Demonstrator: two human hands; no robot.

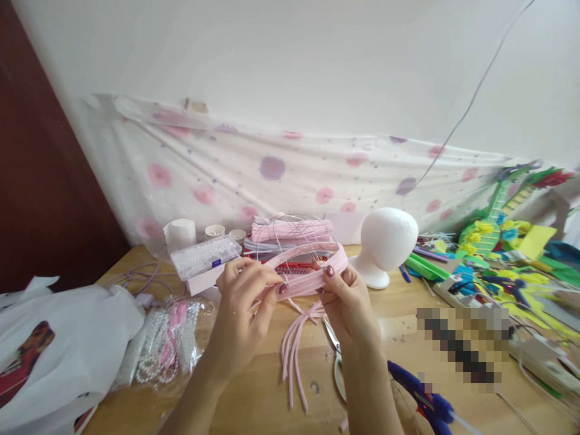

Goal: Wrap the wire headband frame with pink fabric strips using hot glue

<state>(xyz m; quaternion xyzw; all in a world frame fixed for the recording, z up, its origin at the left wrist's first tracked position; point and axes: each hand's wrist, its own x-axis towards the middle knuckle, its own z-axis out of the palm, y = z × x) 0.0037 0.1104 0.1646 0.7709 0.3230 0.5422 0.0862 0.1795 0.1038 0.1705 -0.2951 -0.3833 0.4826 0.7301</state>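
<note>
Both my hands hold a pink padded headband (312, 275) up over the wooden table (254, 393). My left hand (247, 296) pinches its left end with curled fingers. My right hand (347, 296) grips the band's middle, thumb on top. A thin wire hoop (294, 226) arcs up behind the band. Below my hands lies a bundle of pink cords (294, 350) tied in a bow. Scissors (338, 362) lie partly hidden under my right wrist.
A white foam head (387, 241) stands right of my hands. A clear bead box (206, 257), bagged pearl strings (163, 344) and a white plastic bag (58, 344) lie at left. A blue glue gun (421, 402) and coloured foam scraps (502, 254) crowd the right.
</note>
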